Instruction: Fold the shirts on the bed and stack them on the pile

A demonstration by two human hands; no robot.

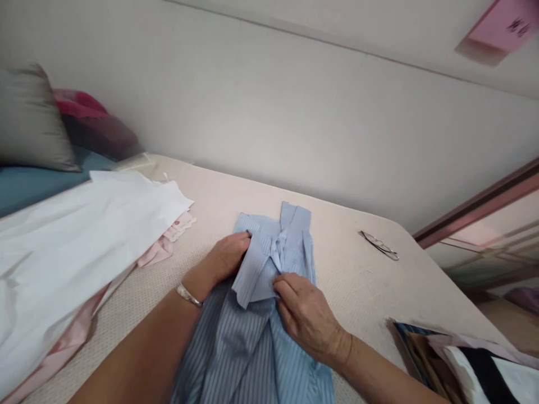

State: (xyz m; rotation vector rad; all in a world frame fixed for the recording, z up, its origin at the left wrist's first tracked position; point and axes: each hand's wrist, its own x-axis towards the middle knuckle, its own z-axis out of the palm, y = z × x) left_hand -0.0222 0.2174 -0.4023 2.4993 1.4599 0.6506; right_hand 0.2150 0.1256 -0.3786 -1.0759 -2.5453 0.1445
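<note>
A light blue striped shirt (248, 342) lies lengthwise before me, its upper part bunched and folded over into loose flaps. At the left edge of the folded part, my left hand (229, 255) is closed on the fabric, its fingertips hidden under a flap. My right hand (309, 314) pinches the lower right edge of the turned-over flap between thumb and fingers. A silvery bracelet (188, 294) circles my left wrist.
White garments (84, 235) lie over a pink one (158, 252) on the left of the cream bed cover (345, 280). Eyeglasses (379, 245) rest at the right, above a stack of bagged folded clothes (455, 359). A grey cushion (33, 118) stands far left; a white wall (269, 112) rises behind.
</note>
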